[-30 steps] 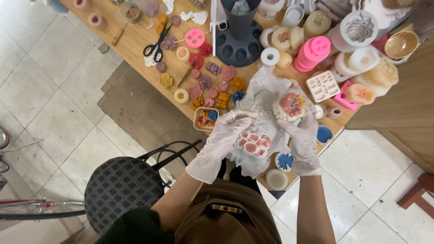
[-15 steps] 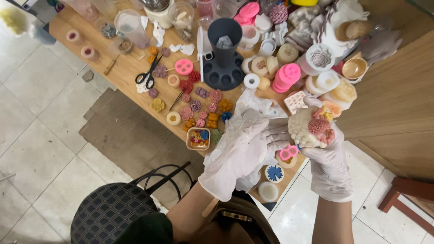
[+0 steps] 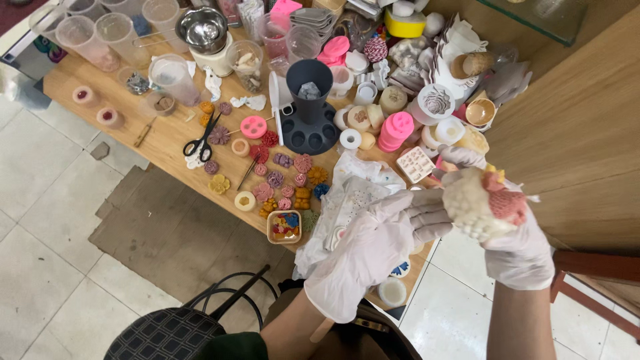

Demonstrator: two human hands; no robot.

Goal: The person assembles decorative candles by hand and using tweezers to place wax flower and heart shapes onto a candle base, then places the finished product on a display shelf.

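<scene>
Gripping a cream knobbly mould (image 3: 479, 203), right hand (image 3: 513, 233) closed, left hand (image 3: 373, 243) fingertips touching it, above cluttered table (image 3: 167, 143)

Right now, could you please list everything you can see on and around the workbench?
wooden table: one, light brown, upper left to centre.
scissors: one pair, black handles, on the table, left.
steel bowl: one, silver, top.
plastic cups: several, clear, top left.
dark holder: one, grey-black, table centre.
pink moulds: several, pink, centre right.
small flower shapes: many, red, purple, orange, near the table's edge.
chair: one, black, bottom left.
bouquet-shaped piece: one, cream and pink, in the right hand's grip.
left hand: white glove, touching the piece.
right hand: white glove.
</scene>
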